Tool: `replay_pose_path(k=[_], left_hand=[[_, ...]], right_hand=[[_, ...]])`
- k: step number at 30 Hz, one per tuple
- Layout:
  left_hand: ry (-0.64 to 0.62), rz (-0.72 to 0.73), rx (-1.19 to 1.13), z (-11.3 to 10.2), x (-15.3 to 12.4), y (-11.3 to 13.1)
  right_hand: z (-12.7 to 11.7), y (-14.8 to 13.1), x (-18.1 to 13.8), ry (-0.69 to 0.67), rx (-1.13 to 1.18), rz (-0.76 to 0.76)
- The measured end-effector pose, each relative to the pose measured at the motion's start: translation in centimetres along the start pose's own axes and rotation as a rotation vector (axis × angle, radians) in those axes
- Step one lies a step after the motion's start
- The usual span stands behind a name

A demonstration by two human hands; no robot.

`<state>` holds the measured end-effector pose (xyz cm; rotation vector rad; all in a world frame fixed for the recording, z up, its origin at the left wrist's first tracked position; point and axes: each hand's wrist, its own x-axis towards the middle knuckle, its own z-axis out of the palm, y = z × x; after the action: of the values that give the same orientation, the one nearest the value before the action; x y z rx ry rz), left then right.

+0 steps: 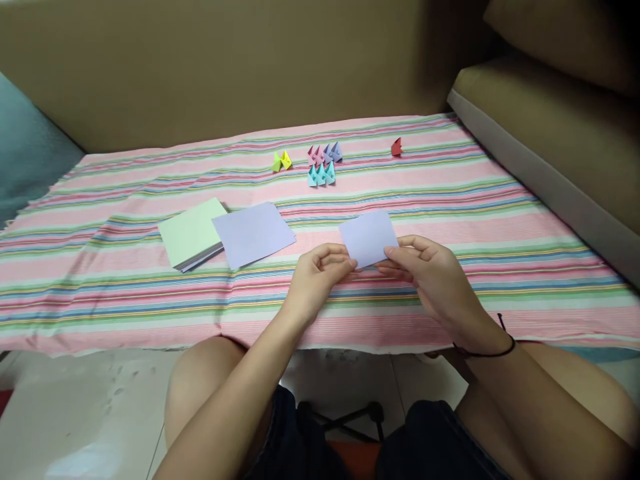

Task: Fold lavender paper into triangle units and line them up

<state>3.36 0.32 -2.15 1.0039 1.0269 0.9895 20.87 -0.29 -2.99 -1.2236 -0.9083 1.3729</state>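
A small lavender paper piece [369,237] is held just above the striped cloth [450,200], near its front edge. My left hand [316,277] pinches its lower left edge. My right hand [434,275] pinches its lower right corner with curled fingers. A loose lavender sheet [253,234] lies flat to the left, partly over a stack of paper topped by a pale green sheet [191,231].
Small folded paper pieces sit at the far middle of the cloth: yellow [281,161], pink [315,155], lavender [333,152], teal [321,175] and one red [397,147]. A brown sofa back [225,60] stands behind, cushions [550,120] at right. My bare knees are below the table edge.
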Motion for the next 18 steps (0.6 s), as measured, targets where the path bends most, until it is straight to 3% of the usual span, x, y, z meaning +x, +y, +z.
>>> replay_pose_path(k=[5, 12, 18], left_hand=[[-0.027, -0.011, 0.126, -0.7, 0.1, 0.5], [-0.040, 0.071, 0.010, 0.1, -0.1, 0.4], [0.104, 0.105, 0.033, 0.0, 0.0, 0.1]], right_hand=[[-0.4, 0.4, 0.2, -0.156, -0.073, -0.034], [0.4, 0.9, -0.1, -0.084, 0.001, -0.008], [0.2, 1.2, -0.1, -0.213, -0.121, -0.083]])
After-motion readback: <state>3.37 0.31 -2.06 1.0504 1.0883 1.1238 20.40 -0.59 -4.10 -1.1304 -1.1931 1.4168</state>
